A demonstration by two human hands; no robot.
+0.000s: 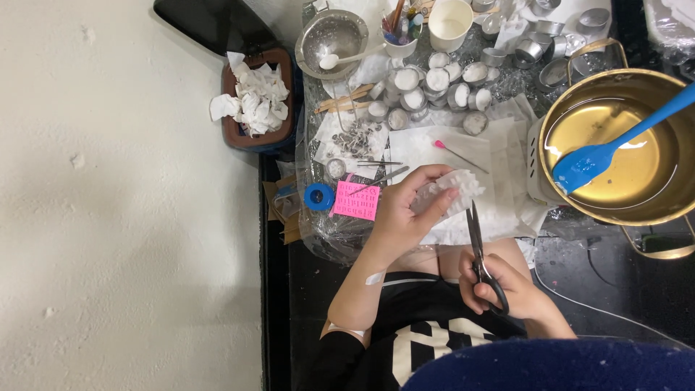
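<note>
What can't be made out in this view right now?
- White ruffled piece: its underside, covered by the left hand.
- Scissors: handles wrapped by the right hand; blade tips too small.
- Gold pot: right side cut by the frame edge.
- Pink mould: detail too small.

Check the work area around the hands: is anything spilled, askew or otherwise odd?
Nothing looks spilled or broken. Oddest is the blue silicone spatula, left leaning in the gold metal pot of pale liquid, handle jutting over the rim. The brown tub beside the mat overflows with crumpled white paper scraps.
</note>
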